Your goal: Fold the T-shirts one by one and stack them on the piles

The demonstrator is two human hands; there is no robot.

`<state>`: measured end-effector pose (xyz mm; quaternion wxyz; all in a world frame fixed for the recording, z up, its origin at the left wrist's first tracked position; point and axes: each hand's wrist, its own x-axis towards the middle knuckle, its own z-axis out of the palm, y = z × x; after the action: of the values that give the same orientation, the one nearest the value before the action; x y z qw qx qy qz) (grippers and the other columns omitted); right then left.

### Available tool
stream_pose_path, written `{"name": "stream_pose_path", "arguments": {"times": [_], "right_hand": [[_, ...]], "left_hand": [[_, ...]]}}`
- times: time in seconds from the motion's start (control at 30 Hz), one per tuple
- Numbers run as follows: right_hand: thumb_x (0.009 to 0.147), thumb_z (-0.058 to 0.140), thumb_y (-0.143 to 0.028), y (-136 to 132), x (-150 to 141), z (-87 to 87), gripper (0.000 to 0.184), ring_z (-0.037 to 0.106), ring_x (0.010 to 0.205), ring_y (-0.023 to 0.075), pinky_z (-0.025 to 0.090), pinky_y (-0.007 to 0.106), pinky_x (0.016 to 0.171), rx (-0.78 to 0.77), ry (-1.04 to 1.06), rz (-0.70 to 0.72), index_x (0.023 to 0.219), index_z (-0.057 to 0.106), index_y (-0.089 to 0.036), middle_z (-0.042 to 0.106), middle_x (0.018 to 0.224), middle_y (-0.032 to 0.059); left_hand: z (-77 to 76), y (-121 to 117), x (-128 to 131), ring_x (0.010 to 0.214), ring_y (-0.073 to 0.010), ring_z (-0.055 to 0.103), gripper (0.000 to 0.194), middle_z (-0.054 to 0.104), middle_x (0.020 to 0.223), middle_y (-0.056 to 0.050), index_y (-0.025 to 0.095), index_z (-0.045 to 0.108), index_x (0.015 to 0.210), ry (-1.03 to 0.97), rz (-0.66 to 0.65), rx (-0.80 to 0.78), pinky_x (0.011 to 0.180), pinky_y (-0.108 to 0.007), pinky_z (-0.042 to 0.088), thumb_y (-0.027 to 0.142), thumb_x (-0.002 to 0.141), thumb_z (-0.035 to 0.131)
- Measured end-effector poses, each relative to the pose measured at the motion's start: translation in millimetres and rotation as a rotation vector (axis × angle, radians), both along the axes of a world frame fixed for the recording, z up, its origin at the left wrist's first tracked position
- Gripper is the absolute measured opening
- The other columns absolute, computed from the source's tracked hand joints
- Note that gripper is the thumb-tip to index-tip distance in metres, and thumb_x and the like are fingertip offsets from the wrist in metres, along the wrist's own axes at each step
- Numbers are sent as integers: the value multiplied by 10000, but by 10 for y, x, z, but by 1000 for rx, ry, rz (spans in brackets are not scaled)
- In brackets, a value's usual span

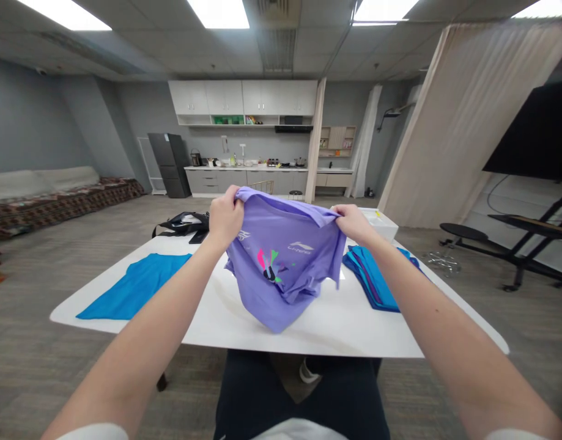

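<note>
One light purple fabric shirt (281, 263) is held up in the head view, stretched between two bare hands above the white desk (345, 333). The left hand (226, 214) pinches its upper edge at one end, fingers closed on the cloth; the right hand (351, 221) pinches the other end of that edge, also closed. Between them the edge sags slightly, and the lower part hangs in loose folds, its bottom coming to a rounded point. White lettering and a pink, green and black print show on the side facing the camera.

On the desk, to the left of the shirt, a bright blue piece of cloth (134, 284) lies flat and apart from it. To the right sits a folded stack of blue and purple cloth (377, 281) — its layers show along the near side — partly hidden by the right forearm. Behind the stack stands a white box (381, 227) with a small yellow mark on its top. At the far left part of the desk rests a black bag (180, 223), with a flat black object (199, 237) beside it.

Beyond the desk, a dark grey refrigerator (168, 165) stands near a kitchen counter (248, 177) beneath white wall cabinets (244, 98).
</note>
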<state>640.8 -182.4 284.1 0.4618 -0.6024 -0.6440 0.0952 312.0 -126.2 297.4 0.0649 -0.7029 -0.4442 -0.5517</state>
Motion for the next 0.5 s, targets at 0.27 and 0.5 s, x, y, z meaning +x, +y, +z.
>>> {"name": "stream_pose_path", "arguments": {"times": [0.27, 0.5], "right_hand": [[843, 576, -380, -866, -462, 945, 251, 508, 673, 156, 370, 261, 629, 426, -198, -36, 665, 570, -204, 548, 649, -9], [996, 484, -501, -1006, -459, 1742, 472, 607, 742, 120, 379, 270, 718, 734, -575, -427, 820, 679, -108, 683, 766, 39]], "left_hand": [[1108, -667, -466, 967, -236, 664, 257, 690, 864, -46, 144, 684, 932, 114, 61, 213, 947, -364, 439, 310, 924, 488], [1862, -706, -654, 1222, -393, 564, 480, 631, 912, -49, 24, 660, 923, 291, 172, 302, 1010, -585, 343, 412, 950, 378]]}}
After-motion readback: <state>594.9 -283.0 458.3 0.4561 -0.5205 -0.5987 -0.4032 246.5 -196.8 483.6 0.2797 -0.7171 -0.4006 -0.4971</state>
